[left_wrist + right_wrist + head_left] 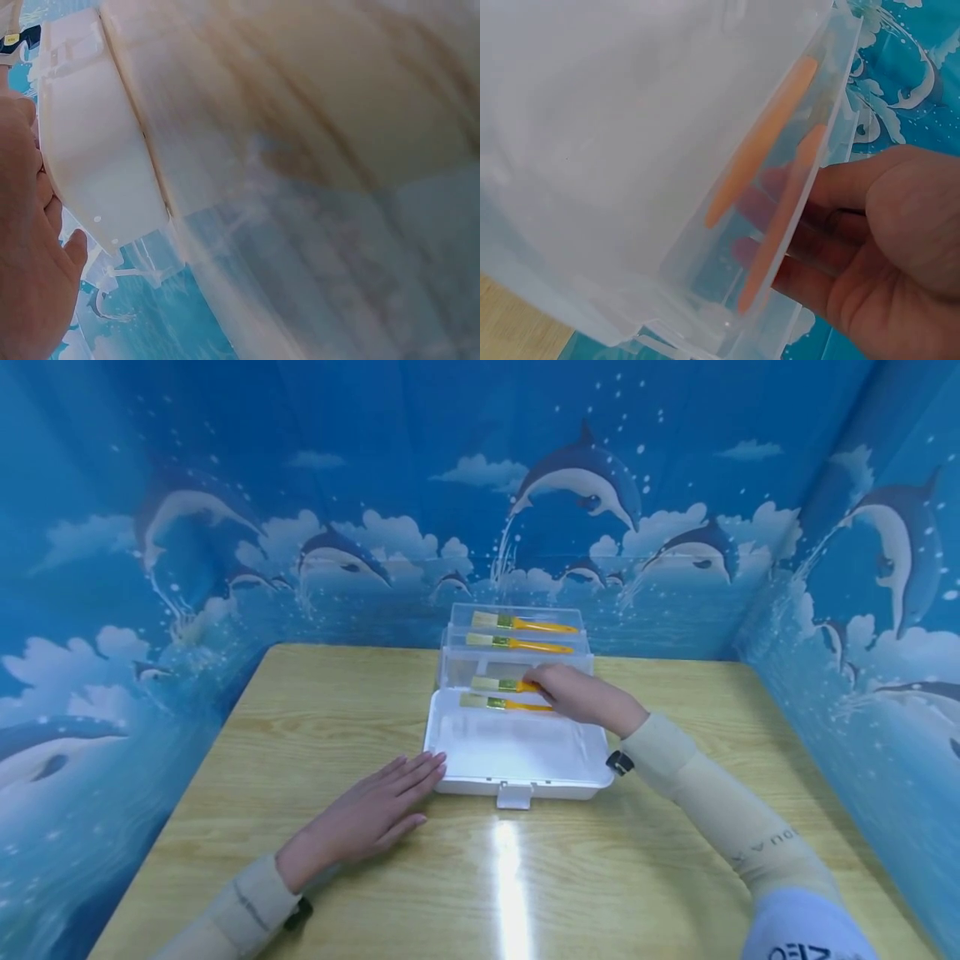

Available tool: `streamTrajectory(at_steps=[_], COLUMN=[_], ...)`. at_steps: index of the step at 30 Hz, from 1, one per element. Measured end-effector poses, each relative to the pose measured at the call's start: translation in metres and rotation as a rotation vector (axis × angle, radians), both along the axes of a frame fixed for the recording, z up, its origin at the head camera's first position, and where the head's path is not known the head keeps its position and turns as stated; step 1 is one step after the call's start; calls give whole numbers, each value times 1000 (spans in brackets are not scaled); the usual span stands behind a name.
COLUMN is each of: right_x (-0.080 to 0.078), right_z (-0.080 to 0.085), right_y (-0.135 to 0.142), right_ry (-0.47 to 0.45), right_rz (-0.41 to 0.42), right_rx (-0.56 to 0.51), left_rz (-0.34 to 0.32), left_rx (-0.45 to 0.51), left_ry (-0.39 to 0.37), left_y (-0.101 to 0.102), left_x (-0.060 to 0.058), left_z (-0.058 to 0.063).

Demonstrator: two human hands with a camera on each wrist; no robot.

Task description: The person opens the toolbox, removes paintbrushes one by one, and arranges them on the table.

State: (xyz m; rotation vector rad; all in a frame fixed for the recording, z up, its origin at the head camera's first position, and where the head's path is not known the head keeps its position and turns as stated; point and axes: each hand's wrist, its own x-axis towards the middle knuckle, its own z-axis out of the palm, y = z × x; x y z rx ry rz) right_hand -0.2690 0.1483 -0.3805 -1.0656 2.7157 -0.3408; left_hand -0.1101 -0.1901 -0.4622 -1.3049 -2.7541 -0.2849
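Note:
A white plastic box point(517, 752) with a front latch stands opened on the table, its clear stepped trays point(457, 670) raised at the back. My left hand point(375, 810) lies flat with straight fingers, the fingertips touching the box's front left corner. Over the trays, my right hand point(577, 693) has curled fingers at the orange handle of a paintbrush point(495, 684) and appears to pinch it. Just below lies another paintbrush point(487, 702). In the right wrist view, orange handles point(761, 142) and some fingertips show through the clear plastic wall; the exact grip is partly hidden.
Two more paintbrushes, an upper one point(525, 623) and a lower one point(517, 643), lie in the rear trays, bristles to the left. The wooden table point(330, 710) ends at a blue dolphin-print curtain point(375, 560) at the back and sides.

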Motion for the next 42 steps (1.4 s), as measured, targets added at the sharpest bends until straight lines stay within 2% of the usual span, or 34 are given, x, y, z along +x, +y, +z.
streamTrajectory(at_steps=[25, 34, 42], right_x=[13, 19, 25], right_z=[6, 9, 10], right_y=[6, 13, 24], right_ry=[21, 54, 80], right_rz=[-43, -68, -91], right_rx=[27, -2, -34], left_rz=[0, 19, -1], left_rx=[-9, -15, 3], left_ry=[12, 0, 47], left_y=[0, 0, 0], left_x=[1, 1, 0], left_z=[1, 1, -1])
